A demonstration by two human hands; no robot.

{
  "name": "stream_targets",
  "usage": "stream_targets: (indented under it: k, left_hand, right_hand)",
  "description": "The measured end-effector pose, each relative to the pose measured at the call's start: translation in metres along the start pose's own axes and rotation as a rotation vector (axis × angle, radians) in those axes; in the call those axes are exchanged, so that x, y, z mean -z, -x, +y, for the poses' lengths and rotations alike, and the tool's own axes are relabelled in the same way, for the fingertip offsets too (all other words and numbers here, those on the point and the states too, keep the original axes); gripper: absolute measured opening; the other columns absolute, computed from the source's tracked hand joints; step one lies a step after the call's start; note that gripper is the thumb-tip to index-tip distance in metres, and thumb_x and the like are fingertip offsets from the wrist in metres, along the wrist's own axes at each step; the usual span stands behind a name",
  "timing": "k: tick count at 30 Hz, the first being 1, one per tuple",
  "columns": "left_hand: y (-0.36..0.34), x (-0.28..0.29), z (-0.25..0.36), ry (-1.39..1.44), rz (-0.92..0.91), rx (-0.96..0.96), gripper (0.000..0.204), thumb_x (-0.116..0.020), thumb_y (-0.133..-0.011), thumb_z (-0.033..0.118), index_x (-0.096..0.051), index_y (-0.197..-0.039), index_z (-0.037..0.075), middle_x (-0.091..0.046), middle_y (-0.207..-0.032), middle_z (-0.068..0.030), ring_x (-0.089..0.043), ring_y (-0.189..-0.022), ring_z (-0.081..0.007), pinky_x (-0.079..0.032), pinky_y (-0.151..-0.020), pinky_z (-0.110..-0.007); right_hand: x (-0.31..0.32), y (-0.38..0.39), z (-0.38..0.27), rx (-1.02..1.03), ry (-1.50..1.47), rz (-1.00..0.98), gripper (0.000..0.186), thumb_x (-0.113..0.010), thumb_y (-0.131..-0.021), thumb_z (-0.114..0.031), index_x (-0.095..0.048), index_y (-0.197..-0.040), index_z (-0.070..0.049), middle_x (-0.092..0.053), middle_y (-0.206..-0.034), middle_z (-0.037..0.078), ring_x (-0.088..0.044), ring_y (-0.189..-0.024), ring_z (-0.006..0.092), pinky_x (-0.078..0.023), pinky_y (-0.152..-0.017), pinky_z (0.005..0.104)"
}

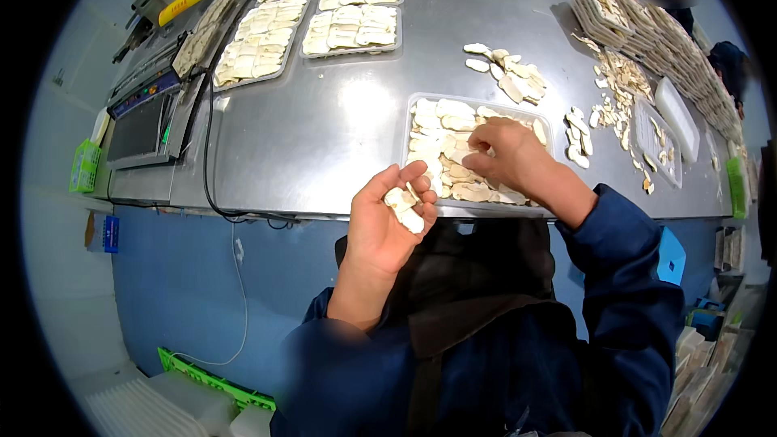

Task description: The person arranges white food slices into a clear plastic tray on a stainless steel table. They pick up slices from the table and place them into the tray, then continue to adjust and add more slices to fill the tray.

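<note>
The left hand (388, 218) hovers at the near edge of the steel table (316, 137), palm up, fingers (405, 180) curled loosely around a small stack of pale mushroom slices (405, 206). That grip looks light; a tilt of the palm could likely send slices off the edge and down to the blue floor (178, 291), since the hand sits right over the rim. The right hand (506, 154) is down inside the clear plastic tray (417, 105), fingertips pinched together on a slice among the ones already laid there. Pressing too hard risks snapping a thin piece or shoving the neat rows out of line, and the tray itself sits close to the table's edge, so a nudge could push it over.

The slices themselves are cream-white, flat and elongated, with slightly darker edges, overlapping like shingles in the tray. They look soft and fragile.

Beyond the tray, a loose heap of slices (506, 69) lies on the bare steel, and more scraps (615, 89) are scattered to the right beside a stack of filled trays (647, 24). Further trays (352, 28), already filled, sit at the far left near a sealing machine (150, 113).
</note>
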State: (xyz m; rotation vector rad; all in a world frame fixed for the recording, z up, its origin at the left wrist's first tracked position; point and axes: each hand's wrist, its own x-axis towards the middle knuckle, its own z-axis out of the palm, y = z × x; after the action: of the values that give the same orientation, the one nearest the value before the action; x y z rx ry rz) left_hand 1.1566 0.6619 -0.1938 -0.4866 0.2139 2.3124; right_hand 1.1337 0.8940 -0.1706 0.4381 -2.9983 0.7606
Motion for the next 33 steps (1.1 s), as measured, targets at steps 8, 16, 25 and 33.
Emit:
stream_targets:
  k: [8, 16, 25, 33]
  left_hand:
    - [-0.002, 0.002, 0.010, 0.003, -0.020, -0.032, 0.028, -0.048, -0.094, 0.022, -0.059, -0.105, -0.001, -0.061, -0.088, -0.0130, -0.059, -0.082, -0.0266, -0.055, -0.070, -0.035]
    - [-0.007, -0.001, 0.012, 0.014, -0.030, -0.092, 0.032, -0.045, -0.096, 0.022, -0.057, -0.110, -0.004, -0.064, -0.100, -0.0188, -0.062, -0.096, -0.0317, -0.054, -0.082, -0.040]
    - [-0.008, 0.009, 0.020, 0.025, -0.101, -0.074, 0.033, -0.046, -0.095, 0.023, -0.057, -0.110, -0.004, -0.063, -0.099, -0.0186, -0.061, -0.096, -0.0313, -0.053, -0.083, -0.040]
    - [-0.006, 0.014, 0.032, 0.050, -0.141, -0.116, 0.032, -0.046, -0.095, 0.021, -0.058, -0.110, -0.004, -0.063, -0.099, -0.0177, -0.061, -0.095, -0.0310, -0.053, -0.084, -0.040]
  right_hand:
    - [-0.004, -0.003, -0.002, -0.059, -0.089, -0.042, 0.019, -0.070, -0.072, -0.015, -0.064, -0.081, 0.000, -0.060, -0.079, 0.015, -0.059, -0.076, 0.0315, -0.048, -0.068, 0.0383]
    - [0.000, 0.000, -0.011, -0.082, -0.110, -0.033, 0.019, -0.071, -0.072, -0.016, -0.064, -0.082, 0.000, -0.061, -0.082, 0.016, -0.060, -0.081, 0.0330, -0.049, -0.072, 0.0398]
    - [-0.011, -0.002, -0.005, 0.109, 0.102, -0.002, 0.016, -0.068, -0.073, -0.015, -0.065, -0.080, 0.000, -0.059, -0.075, 0.014, -0.059, -0.072, 0.0315, -0.049, -0.064, 0.0383]
    - [0.010, -0.005, -0.001, -0.125, -0.238, -0.055, 0.012, -0.072, -0.074, -0.007, -0.068, -0.081, 0.002, -0.065, -0.074, 0.012, -0.061, -0.067, 0.0184, -0.048, -0.062, 0.0290]
